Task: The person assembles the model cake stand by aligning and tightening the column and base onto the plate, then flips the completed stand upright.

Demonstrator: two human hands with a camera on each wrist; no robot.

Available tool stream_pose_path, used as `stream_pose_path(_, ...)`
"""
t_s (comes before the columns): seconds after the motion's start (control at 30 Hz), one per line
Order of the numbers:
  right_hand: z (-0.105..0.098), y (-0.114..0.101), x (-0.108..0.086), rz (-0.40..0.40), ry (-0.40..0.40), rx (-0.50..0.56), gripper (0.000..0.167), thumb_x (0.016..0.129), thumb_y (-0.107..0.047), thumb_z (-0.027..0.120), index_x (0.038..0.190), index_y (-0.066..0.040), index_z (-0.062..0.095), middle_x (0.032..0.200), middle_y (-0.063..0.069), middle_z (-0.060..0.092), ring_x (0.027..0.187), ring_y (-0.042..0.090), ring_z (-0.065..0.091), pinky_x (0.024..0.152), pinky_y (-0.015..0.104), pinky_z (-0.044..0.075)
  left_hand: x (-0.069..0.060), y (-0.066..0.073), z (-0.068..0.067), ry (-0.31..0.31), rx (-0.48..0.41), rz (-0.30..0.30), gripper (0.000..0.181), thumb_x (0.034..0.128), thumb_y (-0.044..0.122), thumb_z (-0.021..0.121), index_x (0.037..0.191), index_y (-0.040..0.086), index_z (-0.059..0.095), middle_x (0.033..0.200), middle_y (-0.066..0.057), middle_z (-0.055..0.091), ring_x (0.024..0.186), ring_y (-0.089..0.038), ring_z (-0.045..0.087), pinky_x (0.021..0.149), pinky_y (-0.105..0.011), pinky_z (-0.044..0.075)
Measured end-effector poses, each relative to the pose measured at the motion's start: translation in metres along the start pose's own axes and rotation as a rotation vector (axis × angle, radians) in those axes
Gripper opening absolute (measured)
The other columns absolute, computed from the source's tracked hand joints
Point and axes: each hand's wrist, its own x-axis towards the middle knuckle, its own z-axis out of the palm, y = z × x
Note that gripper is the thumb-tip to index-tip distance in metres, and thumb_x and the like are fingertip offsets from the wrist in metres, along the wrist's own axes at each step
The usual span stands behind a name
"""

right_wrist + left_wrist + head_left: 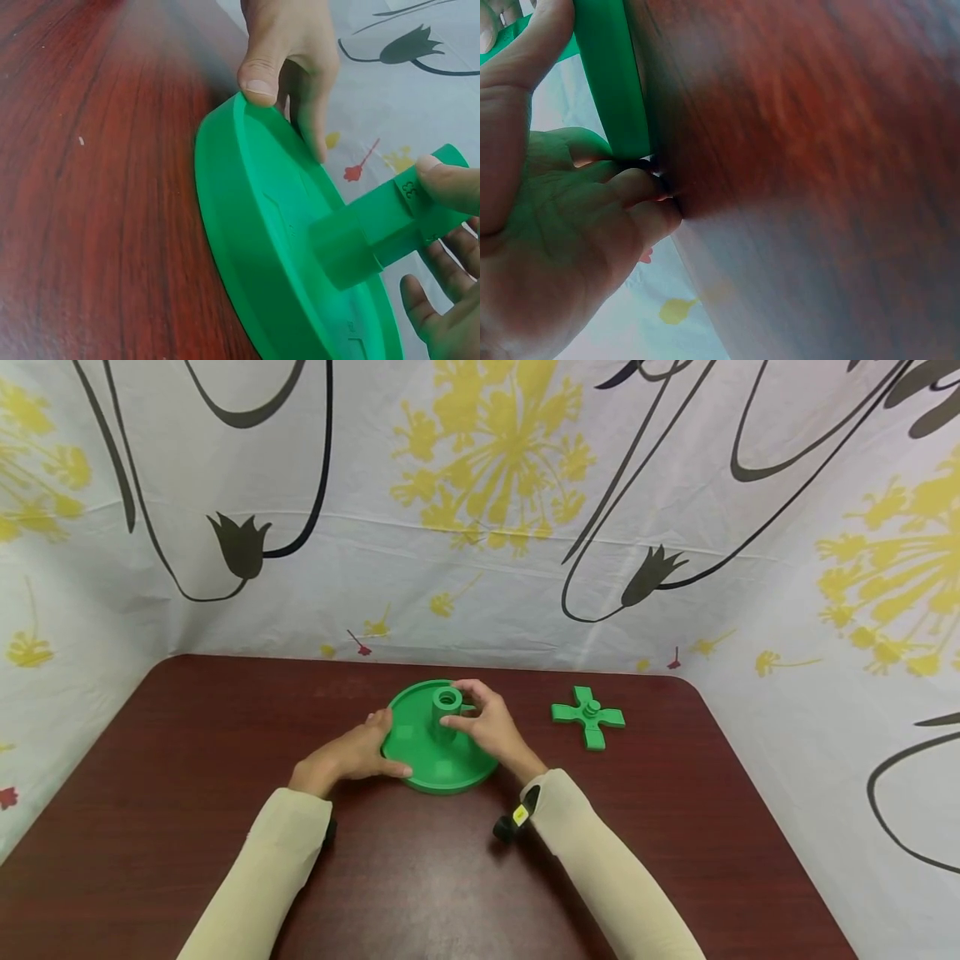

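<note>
A shallow green round dish (444, 774) with a raised rim rests on the table. From its middle rises a hollow green cylinder (356, 240) marked with a number. My left hand (352, 756) grips the dish's left rim, thumb at the near side and the other fingers round the outside. My right hand (491, 722) pinches the cylinder near its top between thumb and fingers. A small green tab (468, 707) shows beside the cylinder, partly covered by the right fingers. Whether the cylinder is joined to the dish I cannot tell.
A green cross-shaped piece (595, 739) with a round knob at its centre lies to the right of the dish. The dark red-brown table (420, 877) ends at a white patterned cloth (465, 602) behind and beside it.
</note>
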Motion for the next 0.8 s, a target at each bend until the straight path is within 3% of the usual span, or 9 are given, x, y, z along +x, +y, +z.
stream_pose_path(0.23,0.003,0.000,-0.001,0.022,0.034,-0.038,0.050,0.082,-0.006,0.081,0.125,-0.005,0.056,0.120,0.014,0.062,0.113,0.028,0.060,0.093,0.045,0.052,0.000,0.000,0.000,0.008,0.002,0.003,0.115,0.0870,0.047,0.074,0.155,-0.008,0.000,0.162,-0.031,0.002,0.150,-0.045,0.005,0.119,-0.059,0.017)
stream_pose_path(0.43,-0.001,-0.001,-0.001,0.012,-0.020,-0.031,0.060,0.086,-0.007,0.078,0.138,-0.005,0.048,0.139,0.016,0.055,0.131,0.028,0.050,0.102,0.051,0.045,0.000,0.001,0.001,0.002,-0.001,0.004,0.115,0.0869,0.048,0.074,0.155,-0.008,0.000,0.162,-0.030,0.002,0.151,-0.044,0.004,0.120,-0.058,0.016)
stream_pose_path(0.6,-0.006,-0.003,0.001,-0.052,-0.059,0.031,0.059,0.087,0.005,0.071,0.141,-0.002,0.049,0.144,0.021,0.052,0.136,0.029,0.048,0.106,0.053,0.042,0.001,0.000,0.000,0.005,-0.006,0.007,0.115,0.0867,0.048,0.074,0.155,-0.008,0.000,0.162,-0.030,0.002,0.151,-0.044,0.004,0.120,-0.058,0.015)
stream_pose_path(0.8,-0.007,-0.003,0.003,-0.041,-0.086,0.050,0.055,0.087,0.010,0.068,0.139,0.006,0.051,0.138,0.024,0.056,0.127,0.038,0.055,0.104,0.053,0.045,0.001,-0.001,0.000,0.004,-0.005,0.007,0.116,0.0861,0.048,0.075,0.155,-0.008,0.000,0.162,-0.030,0.002,0.151,-0.044,0.003,0.120,-0.058,0.015)
